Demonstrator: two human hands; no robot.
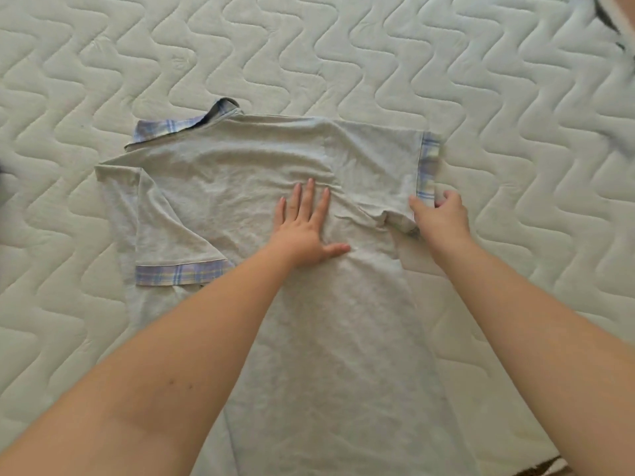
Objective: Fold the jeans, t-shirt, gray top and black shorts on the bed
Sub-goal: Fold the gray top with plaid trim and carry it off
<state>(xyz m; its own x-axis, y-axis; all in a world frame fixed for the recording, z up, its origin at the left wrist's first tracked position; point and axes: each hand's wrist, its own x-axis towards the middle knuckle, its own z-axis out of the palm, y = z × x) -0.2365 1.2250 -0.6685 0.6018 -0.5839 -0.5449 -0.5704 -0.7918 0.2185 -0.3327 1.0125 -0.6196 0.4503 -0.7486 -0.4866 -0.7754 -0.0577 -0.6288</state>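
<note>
I log: gray top (240,187) on quilted bed (343,56), left hand (305,231) flat, spread, right hand (439,218) pinching its sleeve (385,166).

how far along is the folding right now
Done: the gray top lies flat on the bed, its left sleeve already folded inward. In hand: left hand presses the middle while right hand pinches the right sleeve. Left: finishing this top; jeans, t-shirt and shorts aren't in view.

Pretty much the whole view is the bed (343,46), a pale off-white quilted mattress top stitched in wavy zigzag lines. Soft, even daylight, no hard shadows. Bottom right corner shows a sliver of brownish floor (553,467) past the mattress edge.
</note>
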